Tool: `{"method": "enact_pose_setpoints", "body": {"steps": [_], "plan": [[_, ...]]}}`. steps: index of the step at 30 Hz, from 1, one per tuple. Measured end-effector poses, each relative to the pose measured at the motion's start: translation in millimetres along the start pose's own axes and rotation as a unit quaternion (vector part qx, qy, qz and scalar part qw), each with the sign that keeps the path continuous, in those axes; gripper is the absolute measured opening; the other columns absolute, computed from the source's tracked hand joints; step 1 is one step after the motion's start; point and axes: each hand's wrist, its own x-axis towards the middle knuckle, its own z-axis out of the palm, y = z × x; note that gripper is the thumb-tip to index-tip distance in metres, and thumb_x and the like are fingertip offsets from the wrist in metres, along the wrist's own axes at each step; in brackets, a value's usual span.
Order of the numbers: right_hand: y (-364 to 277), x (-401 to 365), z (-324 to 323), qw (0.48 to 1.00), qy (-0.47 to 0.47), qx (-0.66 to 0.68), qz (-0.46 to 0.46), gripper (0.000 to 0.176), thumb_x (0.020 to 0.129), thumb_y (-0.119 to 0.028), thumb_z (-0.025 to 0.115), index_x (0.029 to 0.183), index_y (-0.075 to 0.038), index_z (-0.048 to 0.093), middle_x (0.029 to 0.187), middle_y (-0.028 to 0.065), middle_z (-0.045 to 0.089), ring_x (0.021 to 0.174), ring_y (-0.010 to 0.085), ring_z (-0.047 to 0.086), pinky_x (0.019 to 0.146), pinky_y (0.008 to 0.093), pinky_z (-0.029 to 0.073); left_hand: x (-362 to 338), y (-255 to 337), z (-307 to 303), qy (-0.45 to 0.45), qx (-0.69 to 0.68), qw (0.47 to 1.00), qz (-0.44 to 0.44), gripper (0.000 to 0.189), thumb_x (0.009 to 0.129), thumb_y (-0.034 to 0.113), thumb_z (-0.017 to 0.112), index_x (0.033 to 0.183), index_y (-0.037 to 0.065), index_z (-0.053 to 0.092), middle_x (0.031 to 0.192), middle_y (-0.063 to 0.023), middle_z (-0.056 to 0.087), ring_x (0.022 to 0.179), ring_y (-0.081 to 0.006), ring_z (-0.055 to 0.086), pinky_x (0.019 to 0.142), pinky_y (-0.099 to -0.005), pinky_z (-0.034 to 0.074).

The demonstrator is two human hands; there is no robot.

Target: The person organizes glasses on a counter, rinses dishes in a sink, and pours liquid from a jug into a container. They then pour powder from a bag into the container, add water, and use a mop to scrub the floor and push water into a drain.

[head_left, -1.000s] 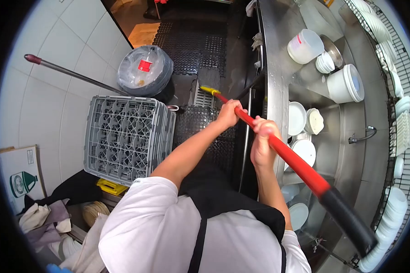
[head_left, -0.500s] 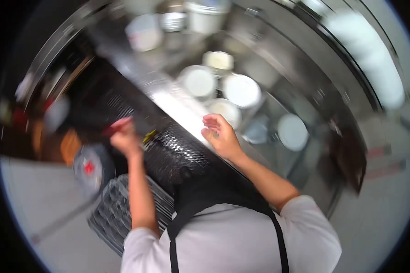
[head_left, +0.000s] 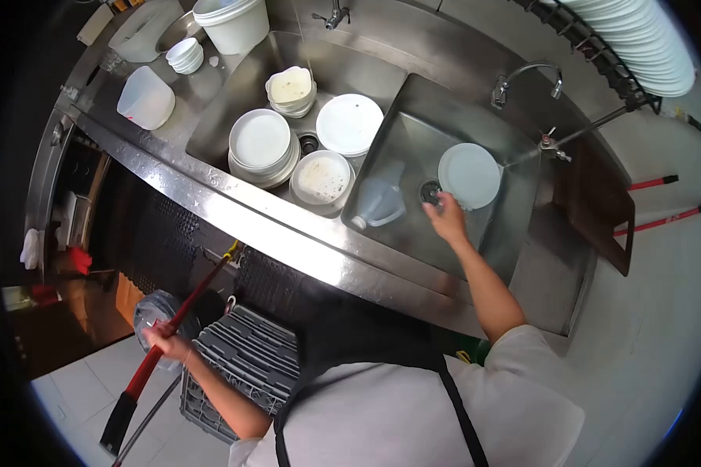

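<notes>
My left hand (head_left: 167, 341) is wrapped round a red pole (head_left: 181, 311) with a black end, which slants from the lower left up toward a yellow piece (head_left: 231, 250) beside the counter. Over the right sink basin (head_left: 422, 140) is my right hand (head_left: 445, 215), fingers apart and nothing between them. It is just below a white plate (head_left: 469, 176) and close to the drain (head_left: 430, 192). A clear plastic jug (head_left: 380, 201) lies in the same basin, left of this hand.
The left basin holds stacked plates (head_left: 261, 138), a plate pile (head_left: 349, 124), a soiled dish (head_left: 321, 177) and bowls (head_left: 291, 87). Faucets (head_left: 500, 92) rise behind. Grey dish racks (head_left: 245, 350) stand below the counter's steel edge (head_left: 288, 233). Upper right, plates (head_left: 639, 39) fill a rack.
The view has swung toward the sinks and is sharper. My right hand has moved from the counter edge over the right basin. My left hand is lower, with the red pole now clearly visible in it.
</notes>
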Motion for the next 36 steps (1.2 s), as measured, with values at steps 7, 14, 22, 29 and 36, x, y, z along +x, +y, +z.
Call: {"method": "enact_pose_setpoints", "body": {"steps": [7, 14, 22, 29, 36], "plan": [[-53, 8, 91, 0.62, -0.307, 0.549, 0.469, 0.054, 0.089, -0.026, 0.071, 0.132, -0.006, 0.046, 0.137, 0.0183, 0.046, 0.114, 0.033, 0.052, 0.087, 0.0516, 0.049, -27, 7, 35, 0.043, -0.004, 0.998, -0.045, 0.041, 0.1, 0.025, 0.05, 0.064, 0.015, 0.033, 0.056, 0.0044, 0.03, 0.05, -0.0073, 0.029, 0.053, -0.025, 0.031], [-36, 41, 46, 0.986, 0.112, 0.119, 0.016, 0.045, 0.089, -0.015, 0.066, 0.127, -0.003, 0.044, 0.091, 0.0142, 0.063, 0.083, 0.0308, 0.063, 0.076, 0.044, 0.05, -44, 18, 38, 0.06, 0.009, 0.997, -0.056, 0.039, 0.099, 0.026, 0.048, 0.065, 0.014, 0.034, 0.057, 0.0044, 0.032, 0.052, -0.0079, 0.032, 0.054, -0.0253, 0.031], [46, 1, -10, 0.992, -0.101, 0.055, 0.054, 0.038, 0.092, -0.035, 0.063, 0.09, 0.002, 0.055, 0.078, 0.0119, 0.06, 0.071, 0.024, 0.058, 0.068, 0.0408, 0.048, -40, -11, 12, 0.083, 0.038, 0.994, -0.062, 0.033, 0.098, 0.026, 0.051, 0.069, 0.011, 0.046, 0.06, -0.0008, 0.046, 0.056, -0.0119, 0.046, 0.061, -0.0295, 0.045], [35, -2, 0, 0.941, 0.1, 0.253, 0.202, 0.045, 0.085, -0.035, 0.065, 0.089, 0.009, 0.067, 0.081, 0.0142, 0.067, 0.073, 0.024, 0.059, 0.071, 0.0421, 0.046, -46, -1, 26, 0.082, 0.054, 0.995, -0.035, 0.024, 0.096, 0.016, 0.055, 0.074, 0.007, 0.051, 0.063, -0.0025, 0.051, 0.06, -0.0129, 0.052, 0.071, -0.0327, 0.052], [2, -21, -67, 0.954, 0.138, 0.254, 0.078, 0.037, 0.084, -0.022, 0.063, 0.093, 0.014, 0.067, 0.089, 0.0181, 0.066, 0.081, 0.0241, 0.06, 0.076, 0.0381, 0.048, -39, -2, 19, 0.084, 0.085, 0.991, -0.061, 0.025, 0.095, 0.013, 0.057, 0.072, 0.008, 0.049, 0.065, -0.0018, 0.051, 0.062, -0.0126, 0.053, 0.073, -0.032, 0.051]]}}
